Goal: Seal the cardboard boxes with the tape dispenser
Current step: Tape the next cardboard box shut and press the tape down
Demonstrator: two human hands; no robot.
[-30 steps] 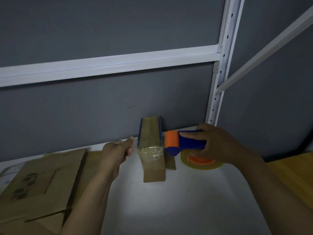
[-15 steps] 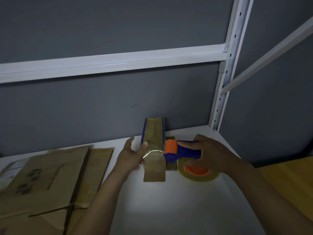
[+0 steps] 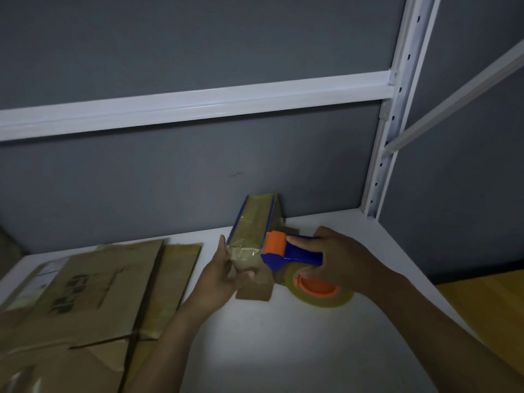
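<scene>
Nearest, in the lower left of the frame, flattened cardboard sheets (image 3: 93,287) lie stacked on the white shelf surface (image 3: 283,350). Both forearms reach up from the bottom edge. Just above centre frame, the left hand (image 3: 224,276) grasps the near end of the small cardboard box (image 3: 252,236), thumb up along its left side and fingers curled across the taped front. The box is closed, so its contents cannot be seen. Glossy tape wraps it and blue strips run along its top edges. It lies lengthwise on the shelf, its far end against the grey wall (image 3: 170,38).

Touching the box's right side, the tape dispenser (image 3: 295,253) is clenched by its blue handle in the right hand (image 3: 340,259). Its orange roller (image 3: 276,243) is pressed to the box, and the tape roll (image 3: 320,293) hangs below.

Behind, a white rack beam (image 3: 198,103) crosses the wall and meets a perforated upright (image 3: 397,109) at the right.
</scene>
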